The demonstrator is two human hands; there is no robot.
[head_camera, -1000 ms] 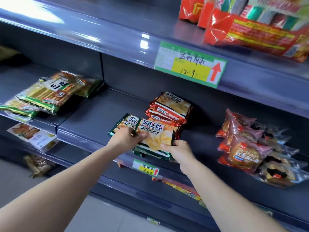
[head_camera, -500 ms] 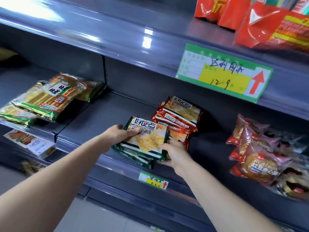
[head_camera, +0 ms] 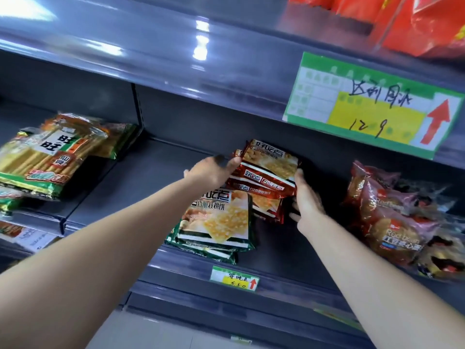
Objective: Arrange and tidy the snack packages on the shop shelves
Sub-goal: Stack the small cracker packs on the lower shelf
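A grey metal shop shelf [head_camera: 105, 197] runs the width of the frame, with a second grey shelf above it carrying a green-and-yellow handwritten price card with a red arrow [head_camera: 372, 103] on its front lip. Left of the left hand [head_camera: 212, 170], well apart, lies a heap of green-and-gold rice cracker bags [head_camera: 47, 157]. Right of the right hand [head_camera: 305, 197], near it, sits a cluster of pink-and-clear wrapped red bean buns [head_camera: 392, 215]. Just below the left hand, a stack of green-edged cracker packets [head_camera: 221, 222] lies flat at the shelf's front edge, long axis running front to back, printed title toward the rear. Between both hands is the stack of red-brown foil cracker packets [head_camera: 266, 177], fanned and skewed, long axes running from lower left to upper right. The left hand presses against the stack's left end, fingers curled; the right hand's fingers, spread, touch its right side. A small green-and-yellow price tag [head_camera: 235, 278] sits on the shelf lip below.
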